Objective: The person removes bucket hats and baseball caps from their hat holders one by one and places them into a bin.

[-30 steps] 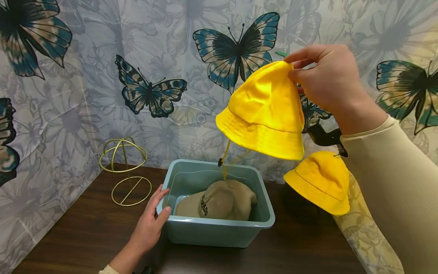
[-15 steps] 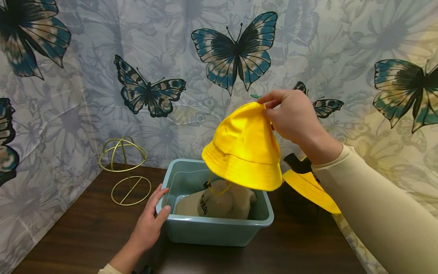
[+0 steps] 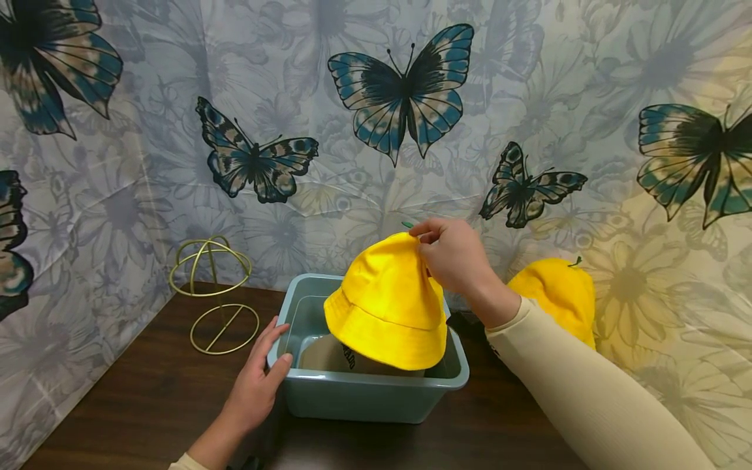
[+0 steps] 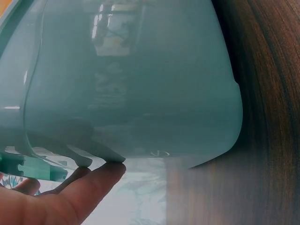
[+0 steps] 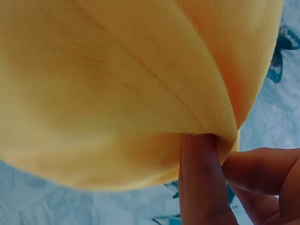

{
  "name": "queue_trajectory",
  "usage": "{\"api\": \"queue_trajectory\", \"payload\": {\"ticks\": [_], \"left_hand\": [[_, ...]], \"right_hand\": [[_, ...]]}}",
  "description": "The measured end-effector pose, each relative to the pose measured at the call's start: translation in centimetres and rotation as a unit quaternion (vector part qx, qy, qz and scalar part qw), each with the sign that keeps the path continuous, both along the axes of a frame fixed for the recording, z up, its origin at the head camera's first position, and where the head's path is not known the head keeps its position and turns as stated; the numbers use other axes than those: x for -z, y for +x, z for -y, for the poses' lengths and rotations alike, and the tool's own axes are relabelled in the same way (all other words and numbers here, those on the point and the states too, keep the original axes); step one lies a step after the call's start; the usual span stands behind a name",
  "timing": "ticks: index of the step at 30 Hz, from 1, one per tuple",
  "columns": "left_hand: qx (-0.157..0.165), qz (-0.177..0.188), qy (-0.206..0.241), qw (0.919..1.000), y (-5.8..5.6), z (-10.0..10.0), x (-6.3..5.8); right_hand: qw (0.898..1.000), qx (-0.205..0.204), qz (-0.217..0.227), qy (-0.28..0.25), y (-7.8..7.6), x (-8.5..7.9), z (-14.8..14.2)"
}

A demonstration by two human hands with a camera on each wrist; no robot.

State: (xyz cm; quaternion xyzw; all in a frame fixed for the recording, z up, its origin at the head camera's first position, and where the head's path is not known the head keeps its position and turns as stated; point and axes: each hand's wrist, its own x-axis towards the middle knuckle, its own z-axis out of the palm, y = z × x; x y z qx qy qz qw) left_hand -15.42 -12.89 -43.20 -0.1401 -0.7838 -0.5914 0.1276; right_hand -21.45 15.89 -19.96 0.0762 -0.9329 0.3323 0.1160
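My right hand [image 3: 461, 261] pinches a yellow bucket hat [image 3: 388, 303] near the top of its crown. In the right wrist view, thumb and fingers squeeze a fold of the hat's cloth [image 5: 103, 84]. The hat hangs tilted, brim down, over a blue-green plastic bin [image 3: 370, 398]. Inside the bin lies a tan baseball cap [image 3: 320, 352] with dark lettering, mostly covered by the hat. At the bin's left front corner rests my left hand [image 3: 252, 385], fingers extended against the rim. The left wrist view shows its fingertips touching the bin's outer wall [image 4: 140, 93].
A gold wire hat stand [image 3: 214, 294] stands on the dark wooden table [image 3: 135, 385], left of the bin. To the right is a second yellow hat [image 3: 555, 294], partly behind my right sleeve. A butterfly-print cloth [image 3: 282, 85] hangs close behind.
My right hand has brought the yellow bucket hat down and left, from above the bin's right side to within its rim, over the tan cap. The left hand stays at the corner.
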Motion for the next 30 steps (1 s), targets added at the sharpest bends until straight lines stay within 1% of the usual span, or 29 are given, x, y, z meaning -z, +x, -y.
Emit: {"api": "queue_trajectory", "payload": {"ticks": [3, 7, 12, 16, 23, 26, 28, 30], "left_hand": [[-0.003, 0.005, -0.005, 1.0000, 0.0, 0.0, 0.0], [-0.002, 0.007, -0.006, 1.0000, 0.0, 0.0, 0.1], [-0.002, 0.000, -0.006, 1.0000, 0.0, 0.0, 0.1], [-0.005, -0.002, -0.007, 1.0000, 0.0, 0.0, 0.1], [-0.006, -0.006, -0.007, 0.9999, -0.2, 0.1, 0.4], [-0.005, -0.008, -0.005, 0.9999, -0.2, 0.1, 0.5], [-0.004, -0.010, -0.004, 0.9999, -0.2, 0.1, 0.5], [-0.003, -0.010, -0.002, 0.9999, -0.2, 0.1, 0.5]], "right_hand": [[1.000, 0.000, 0.003, -0.006, -0.1, 1.2, 0.2], [1.000, -0.008, 0.010, -0.017, 0.3, 2.2, 0.3], [0.999, -0.011, 0.016, -0.034, 1.3, 2.6, 0.4], [0.999, -0.017, 0.029, -0.040, 1.9, 3.2, 0.3], [0.996, -0.035, 0.056, -0.055, 2.0, 4.5, -0.5], [0.995, -0.045, 0.070, -0.059, 1.8, 4.6, -1.0], [0.994, -0.048, 0.076, -0.058, 1.7, 4.3, -1.4], [0.995, -0.048, 0.072, -0.049, 1.5, 3.8, -2.0]]}}
